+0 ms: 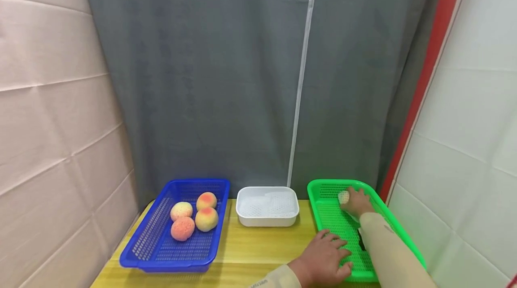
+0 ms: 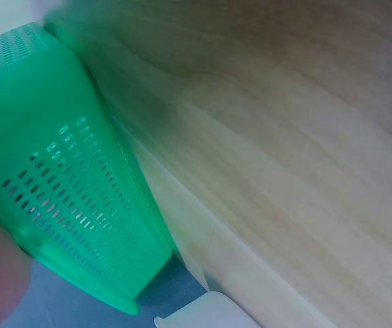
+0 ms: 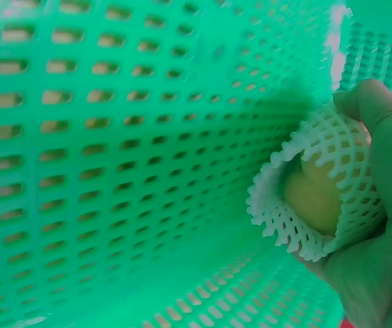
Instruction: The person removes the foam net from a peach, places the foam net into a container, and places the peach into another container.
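Note:
At the far end of the green basket point(image 1: 331, 216), my right hand point(image 1: 357, 202) grips a peach wrapped in a white foam net point(image 1: 343, 197). In the right wrist view, the thumb and fingers curl round the netted sides, and the yellowish peach point(image 3: 313, 198) shows through the net's open end. My left hand point(image 1: 325, 259) has its fingers spread at the basket's near left rim. In the left wrist view only a blurred part of that hand point(image 2: 1, 273) appears, beside the green basket wall point(image 2: 66, 198).
A blue basket point(image 1: 161, 263) on the left holds several peaches point(image 1: 206, 219) without nets. Between the baskets, a white perforated tray point(image 1: 267, 221) stands near the back edge of the wooden table point(image 1: 250, 245). A grey curtain point(image 1: 226, 99) hangs behind, with pale walls at both sides.

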A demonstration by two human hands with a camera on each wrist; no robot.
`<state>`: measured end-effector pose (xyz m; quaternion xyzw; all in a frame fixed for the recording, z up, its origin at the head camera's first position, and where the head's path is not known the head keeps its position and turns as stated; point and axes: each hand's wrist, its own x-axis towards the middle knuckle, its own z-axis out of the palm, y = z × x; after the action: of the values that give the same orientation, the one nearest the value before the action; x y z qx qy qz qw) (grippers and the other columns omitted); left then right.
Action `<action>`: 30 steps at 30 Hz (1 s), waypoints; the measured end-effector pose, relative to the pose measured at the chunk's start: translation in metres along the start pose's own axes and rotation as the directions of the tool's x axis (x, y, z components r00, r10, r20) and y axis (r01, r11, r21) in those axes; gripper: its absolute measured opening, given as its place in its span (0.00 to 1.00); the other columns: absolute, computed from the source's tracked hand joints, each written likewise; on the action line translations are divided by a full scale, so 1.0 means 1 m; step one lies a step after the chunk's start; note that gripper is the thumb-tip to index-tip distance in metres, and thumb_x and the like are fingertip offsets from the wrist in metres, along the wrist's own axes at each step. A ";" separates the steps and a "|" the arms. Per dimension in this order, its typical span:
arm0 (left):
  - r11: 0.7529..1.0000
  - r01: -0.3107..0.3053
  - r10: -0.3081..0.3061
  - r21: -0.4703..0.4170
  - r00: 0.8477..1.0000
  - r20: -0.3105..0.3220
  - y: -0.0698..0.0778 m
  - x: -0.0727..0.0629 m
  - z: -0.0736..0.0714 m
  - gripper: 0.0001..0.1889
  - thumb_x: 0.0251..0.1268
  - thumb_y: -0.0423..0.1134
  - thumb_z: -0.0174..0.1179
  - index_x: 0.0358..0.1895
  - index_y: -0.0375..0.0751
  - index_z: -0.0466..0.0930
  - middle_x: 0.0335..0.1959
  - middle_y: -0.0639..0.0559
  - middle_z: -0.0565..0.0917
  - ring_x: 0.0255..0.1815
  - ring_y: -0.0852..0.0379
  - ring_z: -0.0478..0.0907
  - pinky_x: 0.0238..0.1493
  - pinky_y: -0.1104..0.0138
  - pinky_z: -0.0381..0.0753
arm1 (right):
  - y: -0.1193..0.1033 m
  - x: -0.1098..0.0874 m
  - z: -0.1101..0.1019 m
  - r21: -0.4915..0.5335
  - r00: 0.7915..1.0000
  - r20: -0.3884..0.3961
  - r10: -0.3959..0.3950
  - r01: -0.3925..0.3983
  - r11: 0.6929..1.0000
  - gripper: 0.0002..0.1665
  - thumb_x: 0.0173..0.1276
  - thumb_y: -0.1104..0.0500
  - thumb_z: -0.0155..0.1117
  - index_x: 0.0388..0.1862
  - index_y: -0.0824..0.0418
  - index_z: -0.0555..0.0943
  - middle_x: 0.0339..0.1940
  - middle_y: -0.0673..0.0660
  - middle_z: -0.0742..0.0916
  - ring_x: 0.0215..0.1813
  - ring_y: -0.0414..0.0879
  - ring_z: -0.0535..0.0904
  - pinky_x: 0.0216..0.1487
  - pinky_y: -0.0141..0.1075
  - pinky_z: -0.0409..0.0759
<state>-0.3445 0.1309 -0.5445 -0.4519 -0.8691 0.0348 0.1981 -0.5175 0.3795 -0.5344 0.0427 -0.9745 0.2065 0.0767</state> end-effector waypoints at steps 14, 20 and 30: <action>1.000 -0.010 0.010 -0.008 1.000 -0.025 0.000 -0.004 -0.004 0.26 0.89 0.60 0.38 0.65 0.68 0.88 0.70 0.67 0.83 0.72 0.63 0.75 0.79 0.59 0.67 | -0.066 -0.040 -0.053 0.068 0.982 -0.086 -0.166 0.172 0.983 0.45 0.70 0.54 0.79 0.77 0.73 0.71 0.61 0.81 0.75 0.48 0.68 0.81 0.40 0.58 0.83; 1.000 -0.013 0.013 0.002 0.999 -0.033 0.001 -0.005 -0.001 0.26 0.89 0.60 0.36 0.65 0.68 0.88 0.70 0.68 0.83 0.72 0.63 0.75 0.79 0.59 0.66 | -0.073 -0.071 -0.062 0.091 0.972 -0.089 -0.219 0.227 0.970 0.43 0.70 0.52 0.81 0.75 0.71 0.74 0.62 0.79 0.77 0.46 0.60 0.81 0.38 0.52 0.82; 1.000 -0.006 0.006 -0.026 1.000 -0.006 0.000 -0.003 -0.006 0.26 0.89 0.60 0.38 0.65 0.67 0.88 0.69 0.68 0.83 0.72 0.63 0.75 0.78 0.60 0.68 | -0.088 -0.106 -0.074 0.133 0.971 -0.081 -0.225 0.235 0.963 0.45 0.70 0.48 0.82 0.76 0.67 0.73 0.61 0.72 0.79 0.45 0.54 0.82 0.39 0.49 0.83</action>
<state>-0.3411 0.1280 -0.5397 -0.4573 -0.8675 0.0225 0.1947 -0.3934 0.3350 -0.4504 0.1541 -0.9428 0.2660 0.1287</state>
